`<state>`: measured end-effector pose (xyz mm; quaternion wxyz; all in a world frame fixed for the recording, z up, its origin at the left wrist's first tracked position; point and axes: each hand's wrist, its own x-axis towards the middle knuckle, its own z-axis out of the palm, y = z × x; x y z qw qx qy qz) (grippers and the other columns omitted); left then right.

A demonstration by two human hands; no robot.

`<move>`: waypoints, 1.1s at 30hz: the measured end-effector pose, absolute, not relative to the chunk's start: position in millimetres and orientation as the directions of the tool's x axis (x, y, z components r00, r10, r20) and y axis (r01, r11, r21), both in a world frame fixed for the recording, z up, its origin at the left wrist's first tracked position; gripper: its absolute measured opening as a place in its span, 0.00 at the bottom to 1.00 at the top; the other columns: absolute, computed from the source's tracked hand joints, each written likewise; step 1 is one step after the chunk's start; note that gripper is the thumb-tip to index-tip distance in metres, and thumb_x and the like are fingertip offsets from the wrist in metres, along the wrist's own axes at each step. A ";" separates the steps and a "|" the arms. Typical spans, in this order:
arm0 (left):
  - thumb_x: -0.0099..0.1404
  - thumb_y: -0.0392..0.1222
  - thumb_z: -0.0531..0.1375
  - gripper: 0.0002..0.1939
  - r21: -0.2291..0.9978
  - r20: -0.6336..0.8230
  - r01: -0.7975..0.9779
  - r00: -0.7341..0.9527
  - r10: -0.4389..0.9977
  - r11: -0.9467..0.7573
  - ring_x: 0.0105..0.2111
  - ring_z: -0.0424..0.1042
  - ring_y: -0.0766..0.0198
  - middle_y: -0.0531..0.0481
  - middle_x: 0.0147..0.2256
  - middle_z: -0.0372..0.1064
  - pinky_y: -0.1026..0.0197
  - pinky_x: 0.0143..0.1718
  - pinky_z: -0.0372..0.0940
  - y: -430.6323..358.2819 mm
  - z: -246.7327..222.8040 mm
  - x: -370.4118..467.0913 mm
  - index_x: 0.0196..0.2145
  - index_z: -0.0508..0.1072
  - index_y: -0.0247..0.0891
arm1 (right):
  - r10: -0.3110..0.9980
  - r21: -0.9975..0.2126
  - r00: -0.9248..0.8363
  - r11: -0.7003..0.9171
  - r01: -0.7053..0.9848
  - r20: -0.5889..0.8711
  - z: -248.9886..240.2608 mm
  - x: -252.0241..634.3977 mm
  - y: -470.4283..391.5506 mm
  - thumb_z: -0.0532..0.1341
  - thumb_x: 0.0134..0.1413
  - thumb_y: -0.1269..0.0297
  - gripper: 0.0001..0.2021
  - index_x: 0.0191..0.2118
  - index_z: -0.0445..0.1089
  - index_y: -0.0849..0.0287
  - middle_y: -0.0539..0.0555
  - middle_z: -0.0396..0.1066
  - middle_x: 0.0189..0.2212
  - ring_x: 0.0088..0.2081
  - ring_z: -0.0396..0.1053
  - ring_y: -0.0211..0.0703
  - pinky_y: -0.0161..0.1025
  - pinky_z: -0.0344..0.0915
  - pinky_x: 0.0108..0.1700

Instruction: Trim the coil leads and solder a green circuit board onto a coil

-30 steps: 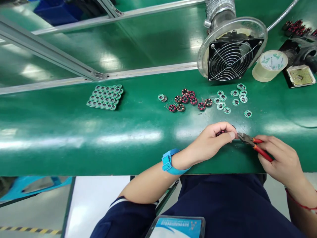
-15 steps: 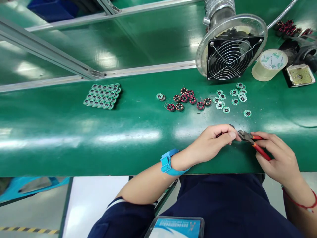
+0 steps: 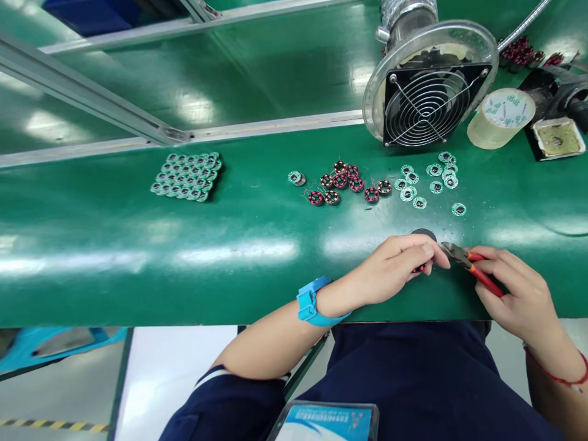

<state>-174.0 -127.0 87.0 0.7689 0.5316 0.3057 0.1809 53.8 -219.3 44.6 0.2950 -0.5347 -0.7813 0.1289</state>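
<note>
My left hand [image 3: 399, 263] is closed around a small wound motor stator [image 3: 418, 268]. Only a bit of its red winding shows below the fingers. Just past the knuckles lies a dark round piece [image 3: 424, 233], mostly covered by the hand, and I cannot tell if the fingers touch it. Red-handled cutting pliers [image 3: 484, 280] are gripped in my right hand [image 3: 519, 291], their jaws close to the left fingertips. Beyond the hands are several loose stators [image 3: 340, 181] and several round green circuit boards [image 3: 435, 187].
A block of joined round boards [image 3: 186, 177] lies at left. One stator with a board on it [image 3: 296, 178] sits mid-table. Behind stand a fume extractor fan [image 3: 425, 113], a tape roll [image 3: 500, 119] and a soldering stand with sponge [image 3: 558, 138]. More stators [image 3: 519, 52] lie back right.
My left fingers have turned and dipped slightly, so the stator's red winding and more of the dark round piece now show. The right hand and pliers have barely moved.
</note>
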 end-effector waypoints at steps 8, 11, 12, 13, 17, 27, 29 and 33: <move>0.70 0.40 0.49 0.16 0.950 -0.253 0.089 0.783 0.569 0.299 0.25 0.57 0.72 0.52 0.27 0.62 0.66 0.30 0.56 -126.1 89.8 -173.8 0.33 0.73 0.31 | 0.904 -0.527 -0.298 0.422 0.737 0.307 46.5 55.6 -218.8 0.57 0.50 0.78 0.12 0.41 0.66 0.59 0.58 0.69 0.48 0.46 0.70 0.45 0.43 0.68 0.47; 0.70 0.40 0.49 0.16 0.948 -0.257 0.090 0.783 0.566 0.306 0.25 0.57 0.72 0.52 0.27 0.62 0.66 0.31 0.56 -126.7 89.8 -173.7 0.33 0.73 0.31 | 0.897 -0.521 -0.304 0.435 0.734 0.321 45.7 55.1 -219.1 0.58 0.51 0.78 0.11 0.39 0.66 0.59 0.57 0.70 0.45 0.43 0.70 0.43 0.41 0.68 0.44; 0.70 0.40 0.49 0.16 0.947 -0.260 0.093 0.784 0.564 0.307 0.25 0.57 0.72 0.52 0.27 0.62 0.66 0.31 0.56 -127.1 90.0 -173.6 0.33 0.73 0.31 | 0.897 -0.518 -0.304 0.435 0.737 0.321 45.2 54.7 -219.2 0.58 0.51 0.78 0.10 0.39 0.65 0.58 0.56 0.70 0.44 0.41 0.70 0.42 0.40 0.68 0.43; 0.70 0.40 0.49 0.16 0.946 -0.263 0.097 0.784 0.562 0.308 0.26 0.57 0.72 0.52 0.27 0.61 0.66 0.31 0.56 -127.5 90.4 -173.4 0.34 0.73 0.31 | 0.897 -0.514 -0.305 0.435 0.739 0.320 44.5 54.4 -219.5 0.57 0.52 0.78 0.10 0.39 0.65 0.58 0.56 0.70 0.43 0.41 0.70 0.42 0.40 0.68 0.42; 0.70 0.40 0.48 0.16 0.951 -0.255 0.098 0.785 0.565 0.294 0.28 0.58 0.70 0.52 0.27 0.60 0.65 0.32 0.56 -126.9 93.2 -173.9 0.36 0.73 0.31 | 0.898 -0.513 -0.258 0.419 0.749 0.356 40.8 55.9 -220.5 0.57 0.51 0.79 0.10 0.38 0.65 0.57 0.55 0.70 0.42 0.41 0.71 0.42 0.39 0.68 0.42; 0.65 0.35 0.55 0.20 0.923 -0.100 0.346 0.638 0.764 -0.167 0.43 0.65 0.61 0.44 0.44 0.66 0.55 0.47 0.62 -101.6 53.6 -206.6 0.54 0.58 0.35 | 0.884 -0.461 -0.140 0.361 0.811 0.446 25.1 74.6 -219.4 0.61 0.49 0.77 0.09 0.37 0.68 0.59 0.55 0.72 0.44 0.42 0.72 0.46 0.42 0.68 0.46; 0.65 0.35 0.56 0.22 0.821 -0.045 0.471 0.617 0.785 -0.323 0.49 0.61 0.57 0.44 0.46 0.67 0.50 0.53 0.58 -98.8 46.6 -210.0 0.56 0.57 0.36 | 0.878 -0.456 -0.161 0.381 0.804 0.451 22.6 74.2 -219.2 0.61 0.49 0.77 0.09 0.38 0.68 0.60 0.56 0.72 0.44 0.42 0.72 0.46 0.43 0.68 0.46; 0.64 0.40 0.60 0.24 0.653 0.083 0.611 0.531 0.844 -0.448 0.50 0.58 0.54 0.42 0.49 0.64 0.49 0.54 0.56 -91.7 46.4 -211.8 0.55 0.59 0.34 | 0.874 -0.464 -0.172 0.398 0.791 0.455 19.1 73.9 -219.5 0.61 0.50 0.76 0.09 0.38 0.68 0.60 0.56 0.72 0.45 0.42 0.72 0.46 0.44 0.68 0.47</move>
